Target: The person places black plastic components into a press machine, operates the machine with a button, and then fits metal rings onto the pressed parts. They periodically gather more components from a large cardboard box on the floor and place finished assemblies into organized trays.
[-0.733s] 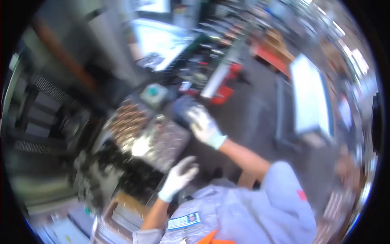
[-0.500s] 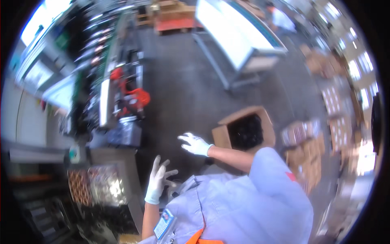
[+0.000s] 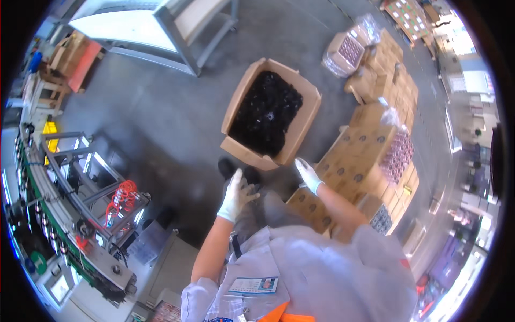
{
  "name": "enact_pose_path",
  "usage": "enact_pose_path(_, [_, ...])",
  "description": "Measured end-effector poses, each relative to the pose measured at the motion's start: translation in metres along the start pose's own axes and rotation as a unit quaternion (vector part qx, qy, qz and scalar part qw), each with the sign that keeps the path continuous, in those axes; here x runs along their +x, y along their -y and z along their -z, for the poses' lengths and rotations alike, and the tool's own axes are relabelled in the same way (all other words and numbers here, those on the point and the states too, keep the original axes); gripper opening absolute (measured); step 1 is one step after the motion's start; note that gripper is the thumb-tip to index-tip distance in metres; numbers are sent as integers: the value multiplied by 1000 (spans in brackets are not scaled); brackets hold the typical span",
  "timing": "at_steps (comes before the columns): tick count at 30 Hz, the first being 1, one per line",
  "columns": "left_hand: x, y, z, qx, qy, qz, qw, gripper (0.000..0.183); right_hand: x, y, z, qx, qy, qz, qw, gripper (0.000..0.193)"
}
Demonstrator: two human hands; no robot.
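Note:
An open cardboard box (image 3: 310, 115) stands on the floor in front of me, heaped with small black pieces (image 3: 268, 112) whose kind I cannot make out. My left hand (image 3: 236, 197), in a white glove, hangs over my shoes with its fingers apart and nothing in it. Close to the box's near right corner is my right hand (image 3: 309, 176), also white-gloved. Its fingers stretch toward the box and it holds nothing. Whether it touches the cardboard I cannot tell.
Cardboard cartons (image 3: 348, 161) are stacked along the right, some topped with trays of pinkish round items (image 3: 397, 155). A conveyor (image 3: 75, 225) curves along the left, beside a metal frame with a coiled red hose (image 3: 122, 198). A white-topped metal stand (image 3: 177, 40) is at the far left.
My view has turned to the right, bringing the box from the right side to straight ahead. The conveyor has shifted left in view. Both hands stay empty, the right one now beside the box.

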State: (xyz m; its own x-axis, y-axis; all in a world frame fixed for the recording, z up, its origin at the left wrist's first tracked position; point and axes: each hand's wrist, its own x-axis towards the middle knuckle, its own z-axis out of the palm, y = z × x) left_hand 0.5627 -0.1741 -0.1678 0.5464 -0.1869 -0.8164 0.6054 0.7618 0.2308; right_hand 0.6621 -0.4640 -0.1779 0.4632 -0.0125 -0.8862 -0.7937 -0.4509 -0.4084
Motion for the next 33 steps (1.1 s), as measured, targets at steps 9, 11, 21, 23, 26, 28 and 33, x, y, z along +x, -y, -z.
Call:
enact_pose_path(9, [198,-57,-19,-22,-74,48,996,120,136,26,-19,188,-41,-68,979,85])
enact_pose_path(11, [254,-63,7,-23,-42,62,997,122,190,43,-19,190,-42,-58,979,85])
enact_pose_path(21, [516,-33,41,25,-210,49,976,120,463,38,-5,144,-35,-42,988,91])
enact_pose_path(23, [547,-28,45,51,-238,44,969,113,498,38,-12,140,-31,-57,988,92])
enact_pose_path(26, [587,-21,29,111,-275,40,954,113,547,28,-23,127,-52,-57,989,94])
enact_pose_path(28, [613,-12,29,68,-297,-19,952,117,575,19,-40,97,-132,-37,986,92])
enact_pose_path(33, [636,6,24,167,-455,-20,874,116,573,22,-75,20,-191,-17,981,89])
